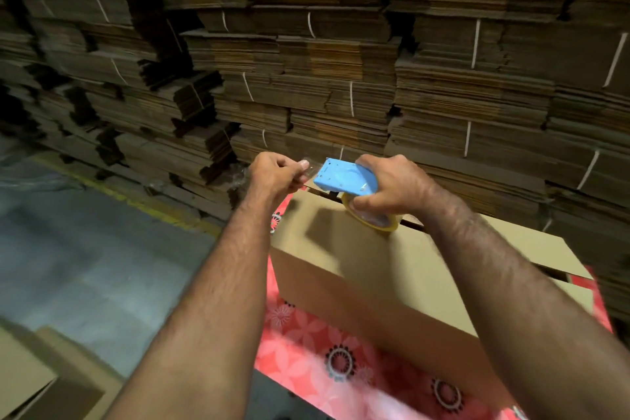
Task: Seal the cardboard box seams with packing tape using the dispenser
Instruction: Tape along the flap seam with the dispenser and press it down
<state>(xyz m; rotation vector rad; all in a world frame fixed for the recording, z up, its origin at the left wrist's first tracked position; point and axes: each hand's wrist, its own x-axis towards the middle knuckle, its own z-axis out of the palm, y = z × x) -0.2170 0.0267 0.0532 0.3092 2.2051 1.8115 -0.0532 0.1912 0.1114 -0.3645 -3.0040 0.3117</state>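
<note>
The right hand (388,186) is clamped around a blue tape dispenser (344,178) with a yellowish tape roll (373,218), held at the far top edge of a closed cardboard box (368,269). The left hand (272,176), just left of the dispenser, pinches the clear tape end (306,167) between thumb and fingers. The box sits on a surface covered by a red flowered cloth (306,344), with strapped stacks of flat cardboard (341,61) behind the box.
</note>
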